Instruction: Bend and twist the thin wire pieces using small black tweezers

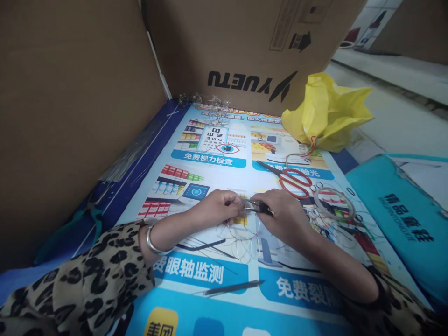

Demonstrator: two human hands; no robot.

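My right hand (285, 212) is closed around small pliers (258, 206), with dark handles and metal jaws pointing left. At the jaws' tip, the fingers of my left hand (222, 207) pinch thin wire. A loose shape of looped thin wire (241, 240) hangs or lies just below both hands, over the printed poster sheet (231, 179). What exactly the jaws grip is too small to make out. Beyond my right hand lie scissors (295, 183) with red-orange handles. A clear roll of wire or tape (334, 203) rests to its right.
Cardboard walls (245, 46) stand behind and at left. A yellow bag (325, 112) with coloured cords sits at the back right, a teal shoe bag (402, 219) at right. Teal-handled pliers (84, 219) and wire strands (135, 151) lie left; dark strips (234, 287) lie in front.
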